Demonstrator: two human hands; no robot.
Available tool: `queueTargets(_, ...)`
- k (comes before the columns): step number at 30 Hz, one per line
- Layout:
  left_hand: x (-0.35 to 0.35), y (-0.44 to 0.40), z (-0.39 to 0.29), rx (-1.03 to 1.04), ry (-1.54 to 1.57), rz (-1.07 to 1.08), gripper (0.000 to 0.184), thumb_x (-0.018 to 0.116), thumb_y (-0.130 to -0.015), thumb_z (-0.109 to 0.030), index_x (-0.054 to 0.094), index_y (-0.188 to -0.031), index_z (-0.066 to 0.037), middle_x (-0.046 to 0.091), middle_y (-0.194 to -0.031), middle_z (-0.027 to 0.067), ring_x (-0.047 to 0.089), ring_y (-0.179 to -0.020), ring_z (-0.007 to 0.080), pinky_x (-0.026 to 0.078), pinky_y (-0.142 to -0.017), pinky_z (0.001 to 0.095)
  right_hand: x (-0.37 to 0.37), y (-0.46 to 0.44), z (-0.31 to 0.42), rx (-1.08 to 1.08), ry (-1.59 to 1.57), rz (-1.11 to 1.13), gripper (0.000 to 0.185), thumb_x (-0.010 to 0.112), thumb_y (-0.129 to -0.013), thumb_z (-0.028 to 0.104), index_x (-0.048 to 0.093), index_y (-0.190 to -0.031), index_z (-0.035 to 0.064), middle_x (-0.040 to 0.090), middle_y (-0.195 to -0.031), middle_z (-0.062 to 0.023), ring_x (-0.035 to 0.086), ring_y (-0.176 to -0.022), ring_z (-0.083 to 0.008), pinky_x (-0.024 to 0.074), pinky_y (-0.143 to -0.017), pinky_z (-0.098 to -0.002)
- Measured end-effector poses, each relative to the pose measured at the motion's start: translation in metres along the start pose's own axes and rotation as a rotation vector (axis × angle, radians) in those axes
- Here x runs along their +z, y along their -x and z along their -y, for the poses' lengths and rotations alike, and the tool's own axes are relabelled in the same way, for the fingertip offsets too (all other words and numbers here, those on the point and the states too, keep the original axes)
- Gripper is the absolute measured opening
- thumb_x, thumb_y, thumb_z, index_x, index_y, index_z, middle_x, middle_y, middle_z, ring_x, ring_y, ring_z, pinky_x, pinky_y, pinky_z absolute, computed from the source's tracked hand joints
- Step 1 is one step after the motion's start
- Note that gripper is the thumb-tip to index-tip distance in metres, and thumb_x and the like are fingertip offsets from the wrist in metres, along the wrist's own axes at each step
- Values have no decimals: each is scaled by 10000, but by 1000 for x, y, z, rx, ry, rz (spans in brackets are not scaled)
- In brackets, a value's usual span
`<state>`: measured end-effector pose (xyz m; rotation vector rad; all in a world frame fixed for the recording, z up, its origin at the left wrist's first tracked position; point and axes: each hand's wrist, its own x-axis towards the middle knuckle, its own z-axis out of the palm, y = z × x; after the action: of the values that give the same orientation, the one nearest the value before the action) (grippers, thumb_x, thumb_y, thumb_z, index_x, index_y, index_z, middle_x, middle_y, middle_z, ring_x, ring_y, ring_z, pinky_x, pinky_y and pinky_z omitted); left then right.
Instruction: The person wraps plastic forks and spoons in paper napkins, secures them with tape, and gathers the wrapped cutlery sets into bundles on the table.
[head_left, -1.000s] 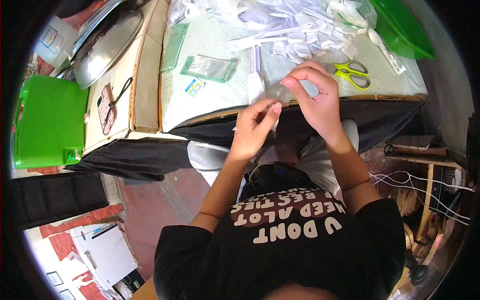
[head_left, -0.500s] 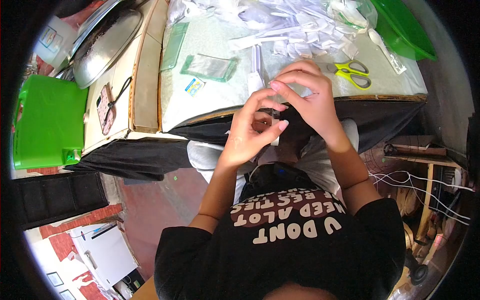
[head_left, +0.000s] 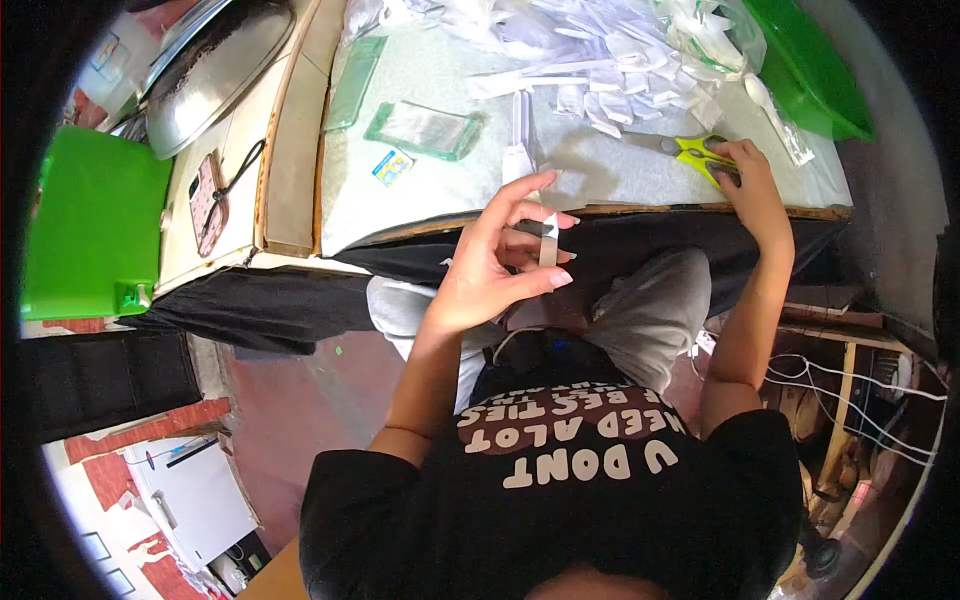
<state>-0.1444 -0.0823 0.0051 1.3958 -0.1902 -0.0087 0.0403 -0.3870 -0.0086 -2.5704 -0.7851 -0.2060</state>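
My left hand [head_left: 490, 262] is held over the table's front edge, its thumb and fingers closed on a small strip [head_left: 549, 250] that looks like clear and white plastic. At the right, my right hand [head_left: 755, 195] has its fingers and thumb around the handles of the yellow-green scissors [head_left: 692, 150]. The scissors lie on the table with their blades pointing left. Just beyond my left hand lies a long, narrow white strip [head_left: 520, 125]. Farther back spreads a heap of folded white strips [head_left: 610, 60].
Left of the heap lie clear green-edged plastic sleeves [head_left: 425, 130] and a small blue-yellow card [head_left: 392, 167]. A white plastic spoon [head_left: 765, 100] rests beside a green basin [head_left: 810, 70]. A phone [head_left: 207, 205] lies on the left ledge, near a green box [head_left: 95, 225].
My right hand has left my left hand and moved right onto the scissors, whose handles it now grips. My left hand stays nearly in place with the small strip.
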Motion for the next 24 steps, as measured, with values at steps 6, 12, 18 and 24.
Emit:
queueTargets(6,-2,-2,-4,27,-84,-12,781,739,-693,9,316,-1344,-78,572,-1078,124,660,-835,181,518,-632,212,3,-10,-6,-156,7,27,288,598,-745,-35,541,-1027,-23,566,-995,-170,558,-962,-323,421,-872,-345)
queueTargets(12,-1,0,-6,60,-98,-80,753,735,-699,4,337,-1333,-81,592,-963,81,653,-831,164,515,-621,210,-13,-21,-4,-34,-66,257,282,630,-695,-52,514,-953,-43,575,-901,-184,584,-860,-286,447,-800,-331)
queueTargets(18,-10,6,-12,72,-181,-150,717,732,-707,2,365,-1319,-79,587,-918,59,617,-937,156,513,-595,198,-29,3,3,-30,-168,333,201,580,-745,-34,489,-924,-23,535,-797,-70,510,-758,-123,425,-708,-252)
queueTargets(24,-15,7,-10,61,-135,-158,701,734,-709,-3,380,-1309,-80,545,-826,27,608,-946,153,505,-537,186,-30,24,20,133,-644,524,233,592,-742,-19,563,-973,-5,596,-906,-8,544,-856,-81,440,-777,-232)
